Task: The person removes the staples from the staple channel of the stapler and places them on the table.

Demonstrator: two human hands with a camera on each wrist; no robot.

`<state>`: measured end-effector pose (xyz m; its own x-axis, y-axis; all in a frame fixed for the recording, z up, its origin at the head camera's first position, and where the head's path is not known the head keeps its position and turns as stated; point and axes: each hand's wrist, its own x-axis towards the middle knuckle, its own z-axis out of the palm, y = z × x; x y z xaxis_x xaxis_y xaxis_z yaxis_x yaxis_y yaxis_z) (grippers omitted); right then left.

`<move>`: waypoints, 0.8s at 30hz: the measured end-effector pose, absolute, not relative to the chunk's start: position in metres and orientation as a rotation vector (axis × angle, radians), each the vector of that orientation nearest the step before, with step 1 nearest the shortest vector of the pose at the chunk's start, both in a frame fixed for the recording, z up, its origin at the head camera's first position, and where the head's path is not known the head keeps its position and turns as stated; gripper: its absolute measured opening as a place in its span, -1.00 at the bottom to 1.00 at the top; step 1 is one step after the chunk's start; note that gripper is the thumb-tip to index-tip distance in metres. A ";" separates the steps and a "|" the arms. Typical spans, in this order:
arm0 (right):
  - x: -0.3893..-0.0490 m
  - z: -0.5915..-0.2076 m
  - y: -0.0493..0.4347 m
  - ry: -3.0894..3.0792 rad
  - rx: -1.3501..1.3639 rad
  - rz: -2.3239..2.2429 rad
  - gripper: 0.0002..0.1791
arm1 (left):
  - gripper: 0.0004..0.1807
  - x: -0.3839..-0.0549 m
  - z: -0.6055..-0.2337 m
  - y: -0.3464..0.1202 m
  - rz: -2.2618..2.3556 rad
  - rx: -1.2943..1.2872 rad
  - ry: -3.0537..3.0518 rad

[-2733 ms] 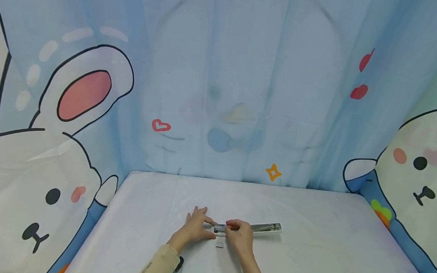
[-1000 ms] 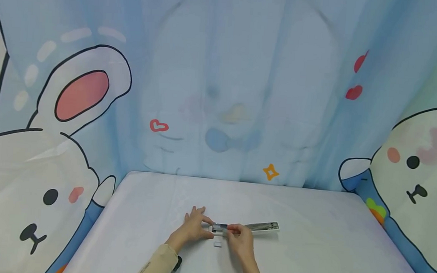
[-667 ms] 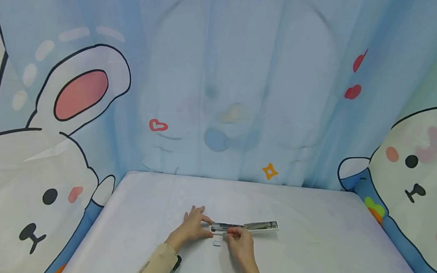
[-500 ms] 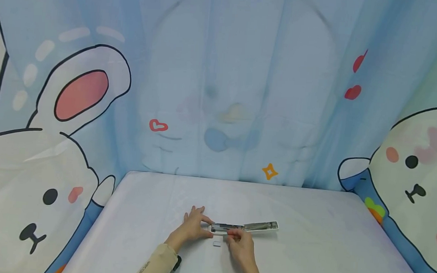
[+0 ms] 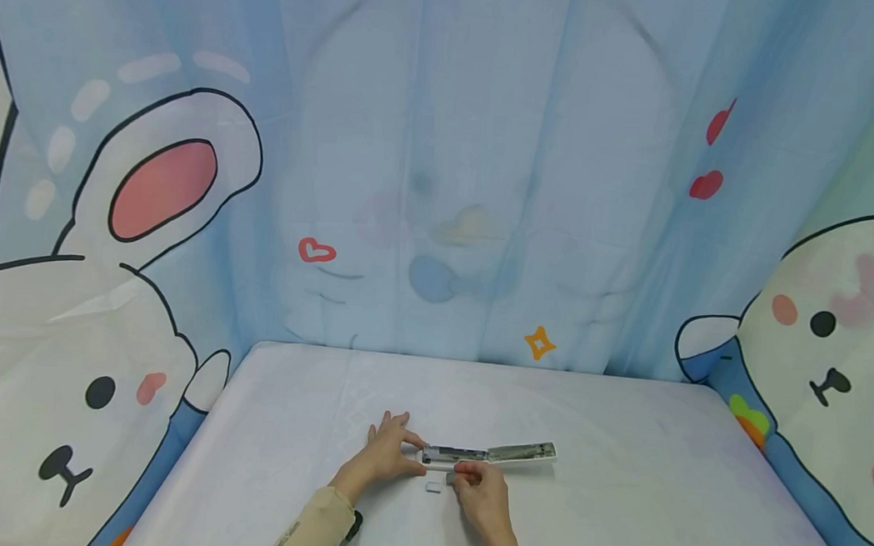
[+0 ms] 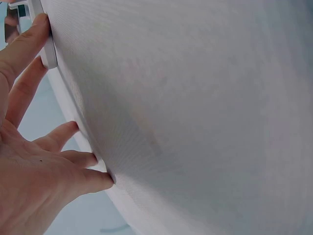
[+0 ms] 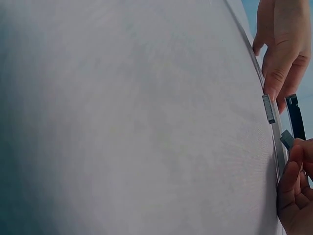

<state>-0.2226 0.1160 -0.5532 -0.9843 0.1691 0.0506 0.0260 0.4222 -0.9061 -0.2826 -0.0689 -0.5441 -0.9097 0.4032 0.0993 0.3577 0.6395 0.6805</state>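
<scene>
A long, narrow stapler (image 5: 522, 454), opened out flat with its metal inside showing, lies across the white table. My left hand (image 5: 387, 454) pinches its left end between thumb and forefinger, the other fingers spread on the table; the left wrist view shows its white end (image 6: 50, 55) between them. Just in front of the stapler, my right hand (image 5: 485, 491) pinches a small grey strip of staples (image 7: 287, 139) between thumb and fingertips, its end sticking out to the left. Another short staple strip (image 5: 434, 487) lies on the table between the hands.
The white-covered table (image 5: 643, 469) stretches around the hands, its back edge against a blue printed curtain (image 5: 475, 142). Cartoon animals are printed on the cloth at both sides. A dark band (image 5: 355, 525) sits at the left wrist, by a beige sleeve (image 5: 309, 526).
My right hand has drawn back from over the stapler's middle towards me, uncovering its inside, and now shows a grey staple strip in its fingertips. My left hand keeps its grip.
</scene>
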 end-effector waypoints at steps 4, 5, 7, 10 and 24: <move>-0.222 -0.555 0.116 -2.543 -0.176 1.592 -0.87 | -0.65 -0.280 -0.542 -0.068 1.111 0.634 2.797; -0.222 -0.555 0.116 -2.545 -0.174 1.584 -0.87 | -0.65 -0.280 -0.541 -0.068 1.102 0.613 2.792; -0.222 -0.555 0.116 -2.551 -0.169 1.568 -0.87 | -0.65 -0.281 -0.541 -0.067 1.072 0.604 2.806; -0.223 -0.554 0.116 -2.566 -0.172 1.551 -0.86 | -0.66 -0.283 -0.543 -0.066 1.045 0.596 2.817; -0.223 -0.556 0.116 -2.592 -0.179 1.518 -0.87 | -0.66 -0.285 -0.548 -0.067 1.046 0.582 2.814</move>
